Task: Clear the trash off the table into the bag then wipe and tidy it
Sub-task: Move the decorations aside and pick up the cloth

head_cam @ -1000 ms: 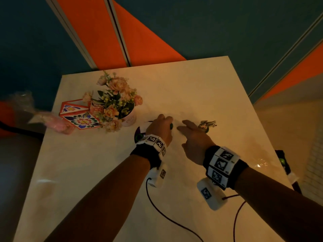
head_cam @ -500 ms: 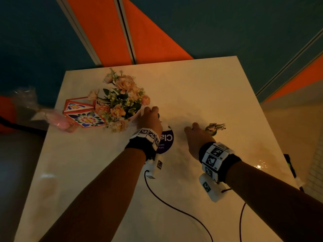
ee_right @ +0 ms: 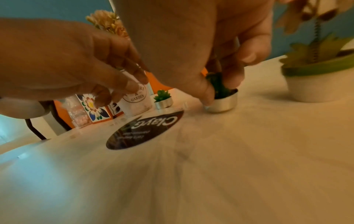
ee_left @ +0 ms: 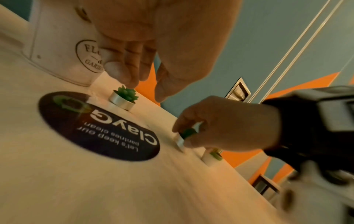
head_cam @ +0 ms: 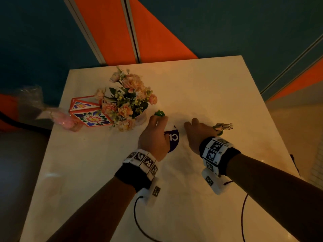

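Note:
Two small tealight candles shaped like green succulents stand on the white table (head_cam: pixel 209 84). One tealight (ee_left: pixel 122 97) sits beside the white flower pot (ee_left: pixel 63 50). My left hand (ee_left: pixel 145 91) hovers just over it, fingers loosely bent, holding nothing. In the head view this tealight (head_cam: pixel 159 113) shows at my left hand's (head_cam: pixel 158 120) fingertips. My right hand (ee_right: pixel 222 91) pinches the second tealight (ee_right: pixel 224 101) between thumb and fingers, and it rests on the table. A round dark "ClayG" sticker (head_cam: pixel 173 138) lies between my hands.
A pot of pink flowers (head_cam: pixel 127 102) and a patterned box (head_cam: pixel 90 116) stand at the left. A clear bag with pink contents (head_cam: pixel 61 118) lies at the left table edge. A small potted plant (head_cam: pixel 222 127) stands just right of my right hand.
My left hand has moved away from me, off the dark sticker towards the flower pot, and its tealight now stands there. My right hand's fingers, straight before, now curl onto the second tealight.

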### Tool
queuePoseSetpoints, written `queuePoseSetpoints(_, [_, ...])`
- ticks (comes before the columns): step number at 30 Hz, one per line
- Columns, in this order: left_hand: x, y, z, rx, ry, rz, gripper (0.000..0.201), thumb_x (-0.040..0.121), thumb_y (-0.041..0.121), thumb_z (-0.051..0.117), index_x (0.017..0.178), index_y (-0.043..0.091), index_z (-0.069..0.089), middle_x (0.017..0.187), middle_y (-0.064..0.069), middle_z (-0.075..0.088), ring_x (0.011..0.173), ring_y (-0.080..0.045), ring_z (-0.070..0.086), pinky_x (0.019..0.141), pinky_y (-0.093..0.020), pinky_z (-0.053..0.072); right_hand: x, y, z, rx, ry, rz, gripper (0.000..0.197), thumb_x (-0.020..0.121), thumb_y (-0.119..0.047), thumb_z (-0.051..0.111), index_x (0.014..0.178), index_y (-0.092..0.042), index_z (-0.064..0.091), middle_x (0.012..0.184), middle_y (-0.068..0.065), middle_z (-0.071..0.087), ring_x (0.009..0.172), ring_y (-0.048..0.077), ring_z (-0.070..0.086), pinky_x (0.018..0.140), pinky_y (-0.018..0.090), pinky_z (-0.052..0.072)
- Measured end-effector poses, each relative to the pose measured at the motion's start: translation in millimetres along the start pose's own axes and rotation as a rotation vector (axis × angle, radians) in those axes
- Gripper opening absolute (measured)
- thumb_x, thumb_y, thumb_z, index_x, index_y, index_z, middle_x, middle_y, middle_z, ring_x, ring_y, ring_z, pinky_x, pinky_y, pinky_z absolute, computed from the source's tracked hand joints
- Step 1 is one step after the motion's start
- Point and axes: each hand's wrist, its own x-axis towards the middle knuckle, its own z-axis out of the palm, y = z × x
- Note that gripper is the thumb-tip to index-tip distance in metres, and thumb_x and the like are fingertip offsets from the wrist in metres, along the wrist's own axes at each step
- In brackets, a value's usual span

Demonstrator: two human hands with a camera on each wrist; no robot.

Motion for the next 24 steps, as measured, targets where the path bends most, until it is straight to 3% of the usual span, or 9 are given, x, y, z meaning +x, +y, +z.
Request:
queuePoseSetpoints(4, [-28,-9,1,-0.064,-0.034,-0.031,0.046,0.086,0.02,0.061,0.13,0.019,0.047,0.134,0.002,0.04,0.117,-0.019,0.053,0.092,-0.034,0.052,16,-18,-14,-0.023,0.092,-0.052,0.036,0.091,-0.013,0.047,0.126,-0.01,0.044,0.129,0.013,0.045,0.119,0.035,0.043,0.086,0.044,0.045])
queuePoseSetpoints(8, [-52,-20,1,-0.088,-0.053,-0.02,0.039,0.084,0.021,0.064,0.122,0.018,0.055,0.128,0.003,0.046,0.111,-0.015,0.055,0.093,-0.026,0.049,32,-32,-23,-0.087,0.089,-0.062,0.043,0.086,-0.013,0.052,0.129,-0.011,0.044,0.129,0.011,0.046,0.123,0.034,0.036,0.093,0.044,0.04])
queuePoseSetpoints(13, [-86,-37,-3,-0.108,-0.066,0.006,0.029,0.083,0.027,0.066,0.111,0.023,0.06,0.113,0.01,0.054,0.074,-0.003,0.05,0.073,-0.015,0.047,45,-39,-25,0.074,0.028,-0.054,0.044,0.088,-0.006,0.051,0.131,-0.008,0.04,0.133,0.014,0.038,0.119,0.037,0.041,0.091,0.044,0.043])
queuePoseSetpoints(17, [-115,-47,-8,-0.15,-0.106,-0.065,0.026,0.084,0.03,0.066,0.109,0.027,0.062,0.105,0.018,0.057,0.069,0.003,0.053,0.067,-0.003,0.041,52,-40,-22,0.108,0.025,-0.073,0.04,0.089,-0.005,0.049,0.129,-0.006,0.042,0.133,0.016,0.038,0.119,0.037,0.04,0.092,0.042,0.043])
queuePoseSetpoints(24, [-132,-48,-6,-0.181,-0.139,-0.114,0.022,0.082,0.029,0.069,0.103,0.027,0.064,0.089,0.017,0.057,0.057,0.001,0.051,0.058,-0.004,0.036,46,-34,-21,0.183,0.061,-0.06,0.059,0.088,-0.01,0.055,0.141,-0.012,0.03,0.144,0.012,0.034,0.127,0.035,0.036,0.099,0.045,0.043])
